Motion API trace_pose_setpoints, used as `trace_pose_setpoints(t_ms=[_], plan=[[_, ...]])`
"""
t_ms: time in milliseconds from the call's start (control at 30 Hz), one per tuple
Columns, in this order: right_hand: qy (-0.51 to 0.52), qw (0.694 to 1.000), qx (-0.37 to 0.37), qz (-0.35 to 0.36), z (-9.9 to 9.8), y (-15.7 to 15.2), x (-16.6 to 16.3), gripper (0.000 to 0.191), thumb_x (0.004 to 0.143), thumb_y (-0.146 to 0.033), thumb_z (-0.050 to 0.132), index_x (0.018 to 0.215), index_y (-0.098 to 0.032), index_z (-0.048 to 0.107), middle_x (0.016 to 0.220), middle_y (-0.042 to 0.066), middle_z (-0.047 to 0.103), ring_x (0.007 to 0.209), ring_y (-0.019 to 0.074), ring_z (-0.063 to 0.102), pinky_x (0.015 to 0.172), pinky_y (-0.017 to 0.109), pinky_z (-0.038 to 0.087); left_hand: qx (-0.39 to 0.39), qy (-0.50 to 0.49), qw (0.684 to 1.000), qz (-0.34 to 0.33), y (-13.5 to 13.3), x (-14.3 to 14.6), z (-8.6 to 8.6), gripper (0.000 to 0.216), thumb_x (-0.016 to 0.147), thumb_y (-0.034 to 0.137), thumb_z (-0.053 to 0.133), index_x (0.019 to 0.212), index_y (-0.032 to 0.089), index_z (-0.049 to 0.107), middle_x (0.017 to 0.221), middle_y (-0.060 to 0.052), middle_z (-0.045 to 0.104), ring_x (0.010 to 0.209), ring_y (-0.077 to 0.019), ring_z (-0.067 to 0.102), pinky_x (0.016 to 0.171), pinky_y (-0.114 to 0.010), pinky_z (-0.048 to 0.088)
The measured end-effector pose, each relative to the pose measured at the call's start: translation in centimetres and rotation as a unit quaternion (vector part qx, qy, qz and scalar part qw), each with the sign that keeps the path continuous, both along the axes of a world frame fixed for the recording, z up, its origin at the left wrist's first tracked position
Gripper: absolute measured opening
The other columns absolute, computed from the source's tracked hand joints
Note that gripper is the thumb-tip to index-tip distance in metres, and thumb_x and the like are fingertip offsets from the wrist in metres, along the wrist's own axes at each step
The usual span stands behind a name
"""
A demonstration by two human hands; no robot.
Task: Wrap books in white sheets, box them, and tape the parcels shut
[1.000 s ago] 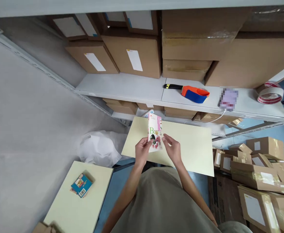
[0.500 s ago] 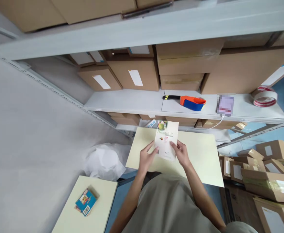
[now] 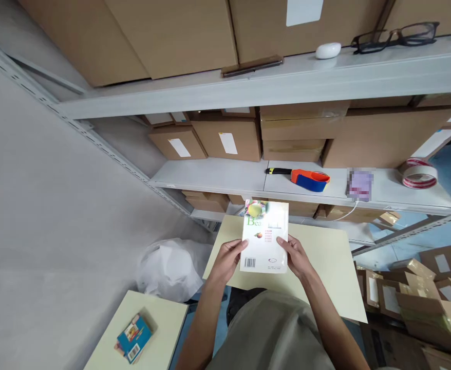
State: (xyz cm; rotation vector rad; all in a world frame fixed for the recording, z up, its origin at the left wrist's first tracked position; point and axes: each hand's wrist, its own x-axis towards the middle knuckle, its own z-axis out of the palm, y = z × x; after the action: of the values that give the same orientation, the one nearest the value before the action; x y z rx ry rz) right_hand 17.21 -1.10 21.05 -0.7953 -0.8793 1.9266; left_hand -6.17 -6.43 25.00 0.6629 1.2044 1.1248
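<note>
I hold a white book [image 3: 265,237] with both hands above a pale yellow table [image 3: 325,272]. Its cover faces me, with green lettering, fruit pictures at the top and a barcode near the bottom left. My left hand [image 3: 228,258] grips the book's left edge, fingers curled round it. My right hand [image 3: 295,256] grips the right edge the same way.
A grey shelf [image 3: 218,177] ahead carries cardboard boxes [image 3: 231,139], an orange-and-blue tape dispenser [image 3: 309,180] and a tape roll [image 3: 419,173]. Glasses [image 3: 397,36] lie on the upper shelf. A second table [image 3: 160,329] at lower left bears small blue books [image 3: 133,339]. A white bag [image 3: 171,270] sits on the floor; parcels [image 3: 421,288] pile up at right.
The book has turned from edge-on to flat, its barcode side facing me, and risen slightly. My view has tilted upward, bringing the upper shelf into sight.
</note>
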Motion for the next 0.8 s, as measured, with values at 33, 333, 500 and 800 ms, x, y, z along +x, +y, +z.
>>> trace_pose_setpoints(t_ms=[33, 333, 500, 800], plan=[[-0.006, 1.000, 0.006, 0.000, 0.0, 0.1, -0.1, 0.060, 0.088, -0.065, 0.088, 0.128, -0.020, 0.083, 0.128, 0.015, 0.084, 0.118, 0.0409, 0.081, 0.096, 0.053, 0.069, 0.003, 0.001, 1.000, 0.011, 0.0, 0.2, 0.1, 0.063, 0.076, 0.061, 0.098, 0.113, 0.011, 0.088, 0.104, -0.018, 0.086, 0.093, -0.0333, 0.082, 0.078, -0.039, 0.065], [-0.161, 0.976, 0.088, -0.116, -1.3, 0.2, -3.1, 0.074, 0.081, -0.073, 0.089, 0.135, -0.023, 0.081, 0.146, 0.016, 0.076, 0.136, 0.0415, 0.073, 0.108, 0.057, 0.065, 0.150, 0.276, 0.944, 0.097, 0.0, 3.9, -0.2, 0.039, 0.097, 0.052, 0.079, 0.116, 0.021, 0.090, 0.117, -0.008, 0.087, 0.102, -0.0307, 0.084, 0.088, -0.039, 0.069], [-0.167, 0.969, 0.146, -0.110, -1.0, -1.6, -3.8, 0.059, 0.090, -0.072, 0.081, 0.112, -0.018, 0.086, 0.110, 0.012, 0.087, 0.099, 0.0327, 0.082, 0.089, 0.042, 0.068, 0.280, 0.494, 0.823, 0.007, -1.4, 6.9, -2.8, 0.034, 0.106, 0.025, 0.063, 0.133, 0.029, 0.084, 0.136, -0.007, 0.081, 0.124, -0.0285, 0.080, 0.116, -0.045, 0.062], [-0.109, 0.989, 0.093, -0.036, -0.2, -0.1, 0.2, 0.062, 0.084, -0.074, 0.087, 0.115, -0.021, 0.083, 0.097, 0.008, 0.086, 0.075, 0.0267, 0.079, 0.067, 0.038, 0.066, 0.141, 0.408, 0.899, 0.071, 1.2, -1.2, -3.6, 0.057, 0.089, 0.052, 0.085, 0.135, 0.020, 0.079, 0.140, -0.018, 0.078, 0.121, -0.0309, 0.077, 0.097, -0.042, 0.066]])
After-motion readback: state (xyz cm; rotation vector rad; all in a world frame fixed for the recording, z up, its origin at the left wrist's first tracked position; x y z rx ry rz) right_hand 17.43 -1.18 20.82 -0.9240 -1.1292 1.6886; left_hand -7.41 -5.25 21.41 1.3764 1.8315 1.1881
